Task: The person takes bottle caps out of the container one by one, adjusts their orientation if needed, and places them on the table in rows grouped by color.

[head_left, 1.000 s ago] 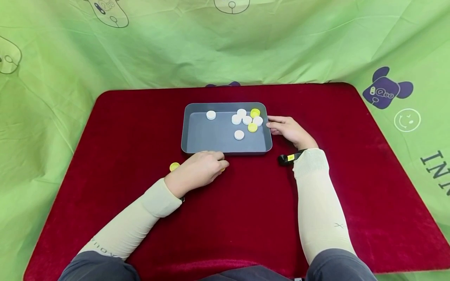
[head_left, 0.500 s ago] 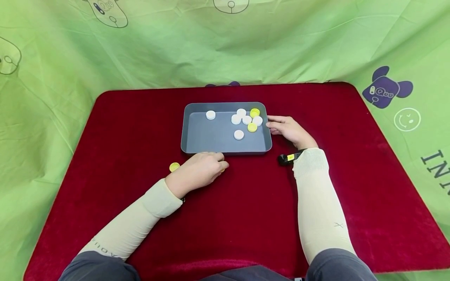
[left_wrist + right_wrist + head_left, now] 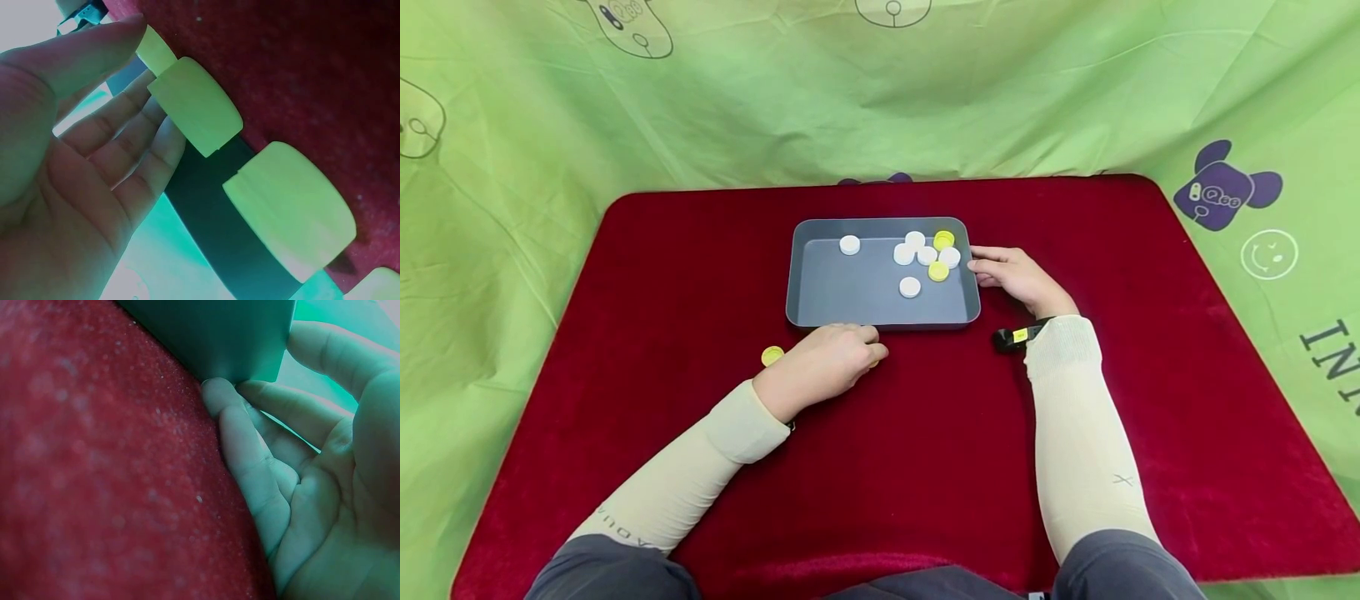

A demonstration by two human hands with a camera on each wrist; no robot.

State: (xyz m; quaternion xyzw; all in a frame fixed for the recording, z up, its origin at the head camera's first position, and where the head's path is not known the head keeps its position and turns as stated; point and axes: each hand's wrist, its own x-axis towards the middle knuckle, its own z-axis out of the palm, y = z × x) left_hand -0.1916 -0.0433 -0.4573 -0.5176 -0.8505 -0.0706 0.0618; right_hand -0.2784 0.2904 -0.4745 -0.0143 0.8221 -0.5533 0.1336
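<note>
My left hand (image 3: 820,362) is at the tray's near side, palm toward the tray. Its thumb and fingertips pinch a yellow bottle cap (image 3: 157,50), mostly hidden by the hand in the head view. Two more yellow caps stand beside it in the left wrist view, a nearer cap (image 3: 197,106) by the fingers and a larger-looking cap (image 3: 290,212). Another yellow cap (image 3: 772,356) shows left of the wrist in the head view. My right hand (image 3: 1018,279) touches the right wall of the grey tray (image 3: 883,325) with extended thumb and fingers.
Inside the tray, white caps (image 3: 910,287) and two yellow caps (image 3: 938,272) lie mostly toward the right; a single white cap (image 3: 850,245) sits at the back left. A red cloth (image 3: 925,467) covers the table, and a green curtain (image 3: 760,100) hangs behind.
</note>
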